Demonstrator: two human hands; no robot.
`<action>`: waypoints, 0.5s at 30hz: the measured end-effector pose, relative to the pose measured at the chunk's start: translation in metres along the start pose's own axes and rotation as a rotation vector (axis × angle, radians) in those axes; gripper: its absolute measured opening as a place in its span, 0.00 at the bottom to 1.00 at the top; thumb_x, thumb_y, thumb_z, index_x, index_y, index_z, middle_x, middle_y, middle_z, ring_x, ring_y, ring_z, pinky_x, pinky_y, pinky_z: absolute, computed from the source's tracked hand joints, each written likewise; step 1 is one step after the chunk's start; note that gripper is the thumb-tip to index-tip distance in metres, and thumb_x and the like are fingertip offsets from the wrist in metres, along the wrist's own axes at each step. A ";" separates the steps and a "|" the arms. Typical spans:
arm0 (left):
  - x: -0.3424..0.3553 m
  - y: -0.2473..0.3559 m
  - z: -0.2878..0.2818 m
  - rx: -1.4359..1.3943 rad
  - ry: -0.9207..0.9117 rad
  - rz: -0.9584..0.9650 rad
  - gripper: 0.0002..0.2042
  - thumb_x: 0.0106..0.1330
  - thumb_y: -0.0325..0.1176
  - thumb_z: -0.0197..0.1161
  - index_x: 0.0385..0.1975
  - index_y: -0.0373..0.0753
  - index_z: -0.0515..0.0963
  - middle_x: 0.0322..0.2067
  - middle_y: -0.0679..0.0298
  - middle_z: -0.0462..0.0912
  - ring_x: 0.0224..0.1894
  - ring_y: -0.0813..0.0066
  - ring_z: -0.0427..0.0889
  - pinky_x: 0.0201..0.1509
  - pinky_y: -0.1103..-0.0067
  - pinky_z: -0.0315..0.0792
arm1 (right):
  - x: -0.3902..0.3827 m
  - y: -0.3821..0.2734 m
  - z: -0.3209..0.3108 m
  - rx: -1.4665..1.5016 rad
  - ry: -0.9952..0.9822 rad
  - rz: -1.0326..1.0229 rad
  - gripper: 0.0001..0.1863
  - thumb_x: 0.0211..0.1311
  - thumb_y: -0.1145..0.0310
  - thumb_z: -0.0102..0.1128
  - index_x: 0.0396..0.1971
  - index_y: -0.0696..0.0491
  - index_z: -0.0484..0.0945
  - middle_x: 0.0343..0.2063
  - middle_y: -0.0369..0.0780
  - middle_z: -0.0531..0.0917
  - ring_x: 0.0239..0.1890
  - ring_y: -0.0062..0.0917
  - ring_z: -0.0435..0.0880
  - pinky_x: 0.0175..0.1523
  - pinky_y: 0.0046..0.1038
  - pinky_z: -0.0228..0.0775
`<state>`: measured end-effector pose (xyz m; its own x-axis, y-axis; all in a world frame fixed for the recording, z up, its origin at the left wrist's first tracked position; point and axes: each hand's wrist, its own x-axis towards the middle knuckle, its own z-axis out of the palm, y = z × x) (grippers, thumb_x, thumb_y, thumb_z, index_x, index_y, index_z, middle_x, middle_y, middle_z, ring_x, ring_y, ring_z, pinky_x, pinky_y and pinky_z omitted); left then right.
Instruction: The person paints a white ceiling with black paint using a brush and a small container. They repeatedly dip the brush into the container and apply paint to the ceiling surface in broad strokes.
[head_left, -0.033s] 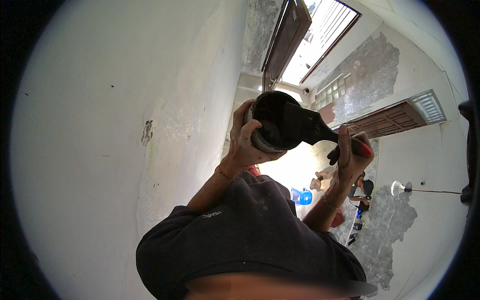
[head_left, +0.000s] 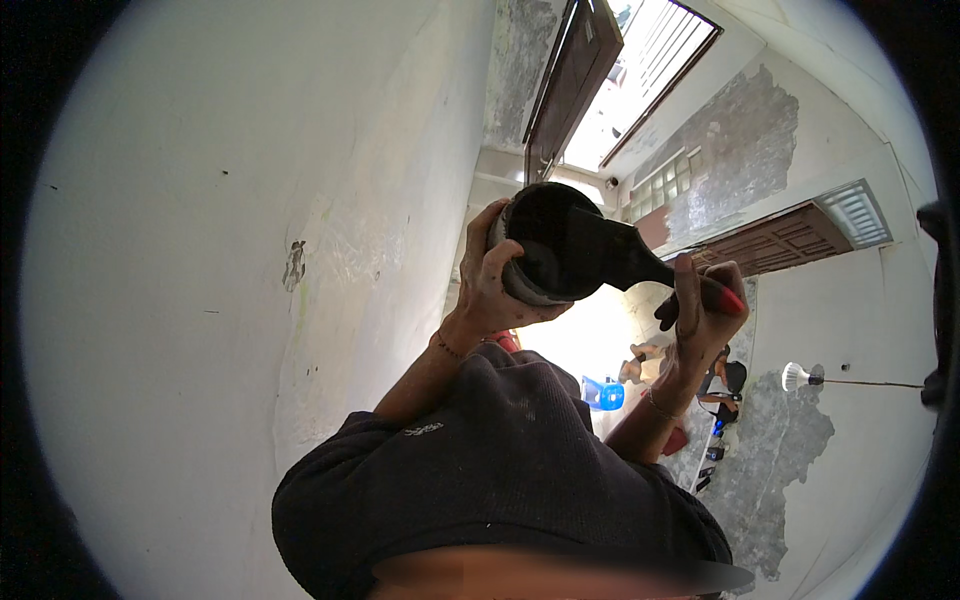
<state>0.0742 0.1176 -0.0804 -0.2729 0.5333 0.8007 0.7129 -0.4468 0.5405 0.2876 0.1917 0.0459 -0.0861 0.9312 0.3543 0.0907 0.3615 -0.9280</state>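
My left hand (head_left: 490, 275) is wrapped round the side of a round, dark, open tub (head_left: 525, 240), raised in front of my chest. The tub is tilted so that its dark inside shows. In my right hand (head_left: 705, 315) is a putty knife (head_left: 625, 258), dark against the light, with a wide flat blade, a narrow neck and a red-ended handle. Its blade reaches over the tub's rim into the opening, and the front edge is lost in the shadow there. My right fingers are closed round the handle. What the tub contains is too dark to make out.
A pale wall (head_left: 200, 300) with a chipped patch rises on my left. Behind the tub are an open brown door (head_left: 575, 80) and a barred opening. Lower right, another person (head_left: 725, 380) is near a blue plastic thing (head_left: 603, 393). A bulb (head_left: 795, 377) hangs at the right.
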 end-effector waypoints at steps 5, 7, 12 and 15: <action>0.003 0.001 0.000 0.010 -0.006 0.002 0.48 0.39 0.50 0.88 0.60 0.57 0.59 0.64 0.40 0.61 0.65 0.37 0.68 0.61 0.53 0.75 | 0.002 -0.003 -0.006 -0.006 -0.124 -0.064 0.13 0.62 0.67 0.75 0.32 0.59 0.79 0.20 0.40 0.84 0.21 0.20 0.86 0.23 0.21 0.76; 0.005 0.000 -0.001 0.017 -0.006 0.000 0.48 0.39 0.50 0.88 0.60 0.57 0.60 0.64 0.40 0.61 0.65 0.37 0.68 0.61 0.52 0.75 | 0.002 -0.002 -0.006 0.062 -0.114 -0.036 0.12 0.63 0.69 0.74 0.35 0.60 0.80 0.21 0.41 0.85 0.22 0.22 0.86 0.24 0.22 0.78; 0.004 0.000 -0.003 -0.004 -0.007 -0.007 0.49 0.39 0.50 0.88 0.60 0.57 0.59 0.64 0.40 0.61 0.66 0.36 0.68 0.62 0.52 0.74 | 0.001 0.003 -0.005 0.026 -0.170 -0.122 0.10 0.65 0.71 0.72 0.36 0.63 0.81 0.24 0.44 0.87 0.24 0.23 0.87 0.25 0.23 0.79; 0.006 0.001 -0.003 -0.012 -0.003 0.003 0.49 0.39 0.50 0.88 0.61 0.57 0.60 0.65 0.39 0.60 0.66 0.36 0.67 0.62 0.52 0.74 | 0.000 0.003 -0.004 0.077 -0.172 -0.179 0.11 0.64 0.71 0.72 0.37 0.63 0.81 0.23 0.44 0.87 0.23 0.24 0.87 0.24 0.23 0.78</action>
<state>0.0710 0.1181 -0.0738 -0.2687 0.5345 0.8013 0.7057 -0.4570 0.5415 0.2914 0.1931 0.0440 -0.2619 0.8285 0.4949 -0.0164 0.5089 -0.8607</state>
